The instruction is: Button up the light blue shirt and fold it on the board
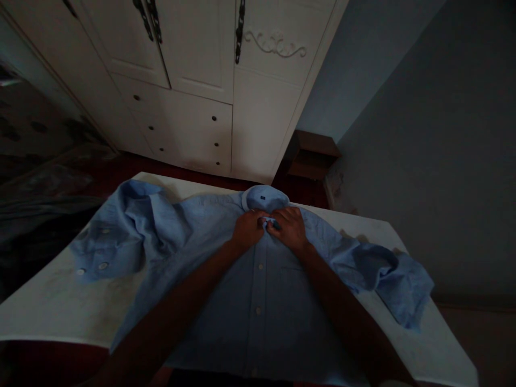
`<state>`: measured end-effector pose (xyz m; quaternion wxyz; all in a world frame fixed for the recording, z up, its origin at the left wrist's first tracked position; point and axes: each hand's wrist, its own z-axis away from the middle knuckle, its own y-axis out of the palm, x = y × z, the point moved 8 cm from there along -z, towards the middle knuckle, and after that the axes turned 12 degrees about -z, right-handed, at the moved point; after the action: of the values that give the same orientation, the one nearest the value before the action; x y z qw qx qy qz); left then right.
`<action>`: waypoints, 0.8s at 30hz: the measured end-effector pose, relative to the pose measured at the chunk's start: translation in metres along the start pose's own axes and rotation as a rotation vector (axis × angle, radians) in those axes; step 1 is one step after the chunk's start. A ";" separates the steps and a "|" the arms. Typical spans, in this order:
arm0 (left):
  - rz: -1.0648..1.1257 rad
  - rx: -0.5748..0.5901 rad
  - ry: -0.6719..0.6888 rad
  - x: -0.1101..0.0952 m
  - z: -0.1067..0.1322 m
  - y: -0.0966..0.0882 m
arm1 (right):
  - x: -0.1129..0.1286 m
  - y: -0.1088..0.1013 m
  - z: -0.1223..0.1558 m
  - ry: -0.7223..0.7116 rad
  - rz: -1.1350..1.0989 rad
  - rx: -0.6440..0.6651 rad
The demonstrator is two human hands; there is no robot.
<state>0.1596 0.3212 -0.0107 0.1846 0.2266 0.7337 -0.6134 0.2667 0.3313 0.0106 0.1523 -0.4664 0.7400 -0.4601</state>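
Observation:
A light blue button-up shirt (226, 290) lies front side up, its sleeves spread to both sides. Its collar (264, 194) stands up at the far edge of the table, a small dark label inside. Just below the collar, my left hand (249, 228) pinches the left side of the shirt's front opening. My right hand (289, 227) pinches the fabric at the same spot, the fingers of both hands nearly touching. The top button is hidden by my fingers. Further down the placket, small white buttons (258, 310) show.
The shirt rests on a white table (48, 306). Behind it stands a white wardrobe (193, 123) with drawers and dark handles. A small brown wooden cabinet (314, 153) is by the wall at back right. Dark fabric (40, 226) lies at the left.

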 end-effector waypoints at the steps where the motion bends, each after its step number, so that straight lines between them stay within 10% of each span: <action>1: 0.011 -0.011 -0.005 0.000 0.000 0.000 | 0.000 0.000 0.000 0.003 0.004 0.005; 24: -0.308 0.067 0.049 -0.015 0.007 -0.011 | -0.004 0.005 -0.005 0.023 -0.212 0.086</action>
<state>0.1662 0.3113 0.0054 0.0628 0.1325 0.7433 -0.6527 0.2629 0.3378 0.0079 0.1140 -0.5300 0.6678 -0.5101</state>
